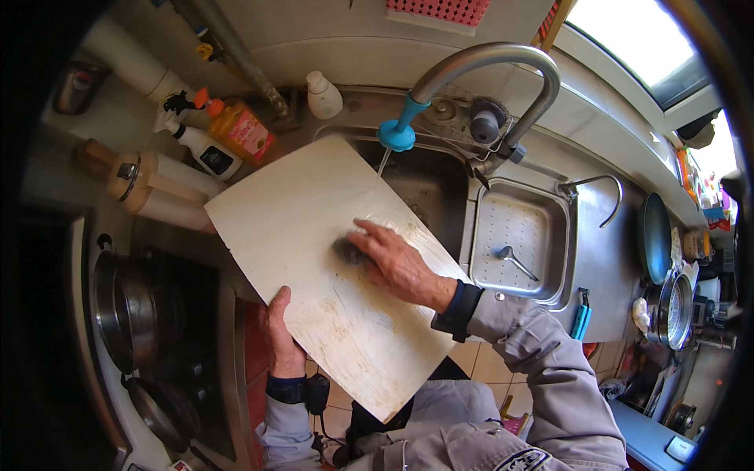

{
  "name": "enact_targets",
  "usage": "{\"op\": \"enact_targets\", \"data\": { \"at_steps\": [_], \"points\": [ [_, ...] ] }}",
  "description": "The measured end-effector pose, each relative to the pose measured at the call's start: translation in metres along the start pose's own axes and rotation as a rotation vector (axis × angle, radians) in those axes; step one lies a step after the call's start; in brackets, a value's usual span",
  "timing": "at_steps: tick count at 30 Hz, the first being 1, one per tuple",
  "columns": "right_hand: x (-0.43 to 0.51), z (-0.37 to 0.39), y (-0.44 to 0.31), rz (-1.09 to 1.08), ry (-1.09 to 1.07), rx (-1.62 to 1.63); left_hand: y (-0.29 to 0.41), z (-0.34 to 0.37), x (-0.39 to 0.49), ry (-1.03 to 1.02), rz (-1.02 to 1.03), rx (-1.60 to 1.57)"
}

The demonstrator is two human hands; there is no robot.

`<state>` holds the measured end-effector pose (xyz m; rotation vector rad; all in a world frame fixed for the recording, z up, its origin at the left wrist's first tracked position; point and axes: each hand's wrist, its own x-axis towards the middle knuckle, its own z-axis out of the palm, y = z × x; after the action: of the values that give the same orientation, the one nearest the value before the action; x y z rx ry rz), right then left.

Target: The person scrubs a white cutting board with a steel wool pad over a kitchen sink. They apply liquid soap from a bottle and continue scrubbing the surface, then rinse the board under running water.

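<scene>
A white rectangular board (306,194) lies tilted over the left sink basin (445,176), its near end stained with brown smears. My left hand (283,338) grips the board's left edge, thumb on top and the fingers hidden beneath. In my right hand (400,265) is a dark scouring pad (351,249), blurred, pressed on the middle of the board. From the blue nozzle (397,134) of the tall curved faucet (500,53), a thin stream of water runs down at the board's far right edge.
Right of the board, a smaller sink basin (524,206) holds a metal spoon (518,263). A spray bottle (206,150), an orange soap bottle (241,129) and a white pump bottle (324,97) stand behind. Pots (126,312) sit on the stove at left. A blue peeler-like tool (581,318) lies at the counter's front edge.
</scene>
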<state>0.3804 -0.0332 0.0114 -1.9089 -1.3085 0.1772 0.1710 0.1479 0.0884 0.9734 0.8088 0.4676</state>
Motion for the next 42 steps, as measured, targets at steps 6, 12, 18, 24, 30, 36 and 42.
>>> {"op": "enact_targets", "data": {
  "at_steps": [6, 12, 18, 24, 30, 36, 42],
  "points": [
    [0.006, -0.008, -0.029, 0.333, 0.395, 0.019, 0.009, 0.016, 0.004, 0.100, 0.075, -0.006],
    [-0.001, 0.001, -0.041, -0.164, 0.120, 0.031, 0.008, 0.032, 0.005, 0.116, 0.150, 0.007],
    [-0.009, 0.007, -0.050, 0.080, 0.201, 0.075, 0.002, 0.046, 0.008, 0.191, 0.219, -0.062],
    [0.023, 0.005, -0.032, 0.046, 0.236, -0.055, -0.011, 0.048, 0.016, 0.276, 0.236, -0.102],
    [0.039, 0.032, -0.029, 0.152, 0.334, 0.060, -0.019, 0.047, 0.021, 0.256, 0.184, -0.138],
    [0.061, 0.046, -0.006, 0.504, 0.522, -0.075, -0.022, 0.045, 0.021, 0.326, 0.127, -0.066],
    [0.049, 0.042, -0.018, -0.010, 0.093, 0.024, -0.024, 0.039, 0.029, 0.292, 0.101, -0.091]
  ]
}}
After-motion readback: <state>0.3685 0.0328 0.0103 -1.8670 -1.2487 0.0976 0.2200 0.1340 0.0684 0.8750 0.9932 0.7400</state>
